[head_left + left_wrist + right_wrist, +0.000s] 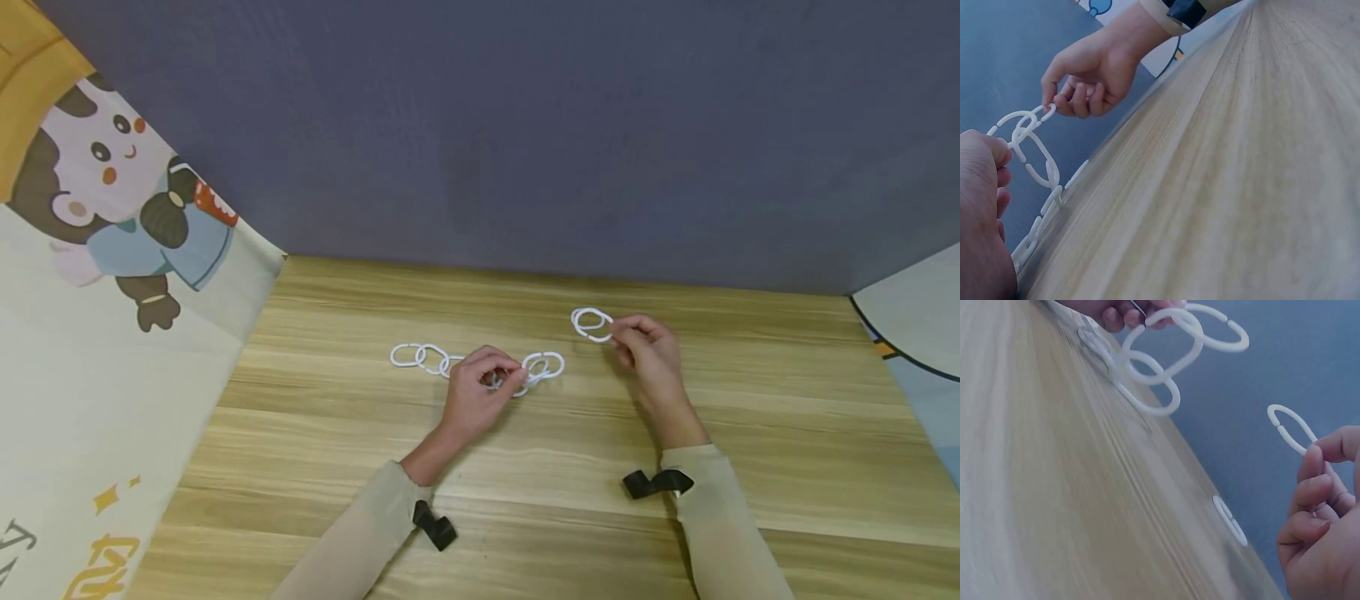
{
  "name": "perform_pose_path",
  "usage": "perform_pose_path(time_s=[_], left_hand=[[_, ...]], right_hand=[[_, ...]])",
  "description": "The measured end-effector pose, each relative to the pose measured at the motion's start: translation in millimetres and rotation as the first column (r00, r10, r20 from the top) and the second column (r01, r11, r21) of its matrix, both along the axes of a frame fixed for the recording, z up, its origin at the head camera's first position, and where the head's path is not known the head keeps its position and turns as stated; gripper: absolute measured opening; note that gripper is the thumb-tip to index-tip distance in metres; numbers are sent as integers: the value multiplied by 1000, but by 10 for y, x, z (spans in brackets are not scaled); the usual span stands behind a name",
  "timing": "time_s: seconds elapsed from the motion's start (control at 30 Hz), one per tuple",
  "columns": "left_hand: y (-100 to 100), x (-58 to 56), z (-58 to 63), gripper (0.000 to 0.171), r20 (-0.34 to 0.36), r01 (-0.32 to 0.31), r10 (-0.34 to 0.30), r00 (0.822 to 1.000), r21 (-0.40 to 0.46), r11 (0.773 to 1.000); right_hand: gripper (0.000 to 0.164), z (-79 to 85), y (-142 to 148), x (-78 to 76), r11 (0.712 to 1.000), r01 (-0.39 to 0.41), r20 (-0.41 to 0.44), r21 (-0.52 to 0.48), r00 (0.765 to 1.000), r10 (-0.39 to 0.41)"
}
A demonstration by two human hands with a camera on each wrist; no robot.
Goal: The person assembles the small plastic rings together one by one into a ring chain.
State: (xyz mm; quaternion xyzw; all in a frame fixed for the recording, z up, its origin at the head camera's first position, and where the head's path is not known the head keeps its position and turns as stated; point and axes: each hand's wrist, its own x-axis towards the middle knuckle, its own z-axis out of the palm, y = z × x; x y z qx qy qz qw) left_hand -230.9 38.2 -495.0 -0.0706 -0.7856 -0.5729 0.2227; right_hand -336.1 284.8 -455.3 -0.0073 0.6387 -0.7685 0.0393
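In the head view my left hand (480, 387) pinches a link of a white plastic chain (1180, 365) between thumb and fingertips. Several joined oval links make up the chain; part lies along the table to the left and under that hand. Two raised links hang at the fingertips in the right wrist view. To the right, my right hand (652, 358) pinches a single white link (1290, 440) above the table, apart from the chain. A small gap shows in this link's side. Beneath it another loose link (1223, 517) lies on the table.
The wood-grain table (570, 500) meets a dark blue-grey panel (525, 142) at the back. A cartoon-printed sheet (75, 375) borders the left side, and another printed panel (922, 325) stands at the right. Each sleeve cuff carries a black strap (435, 527).
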Motion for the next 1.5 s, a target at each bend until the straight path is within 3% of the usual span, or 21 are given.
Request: perform_pose_path(time_s=[0.57, 0.93, 1.5], left_hand=[[-20, 8, -14, 4, -12, 8, -8, 1000, 8, 1000], [-31, 9, -18, 5, -31, 13, -12, 999, 22, 1000], [-45, 17, -8, 5, -13, 28, -27, 1000, 29, 999]], right_hand=[[31, 118, -151, 139, 983, -180, 6, 37, 984, 180], [30, 178, -206, 223, 944, -328, -48, 26, 943, 329], [21, 141, -279, 258, 897, -420, 49, 137, 907, 417]])
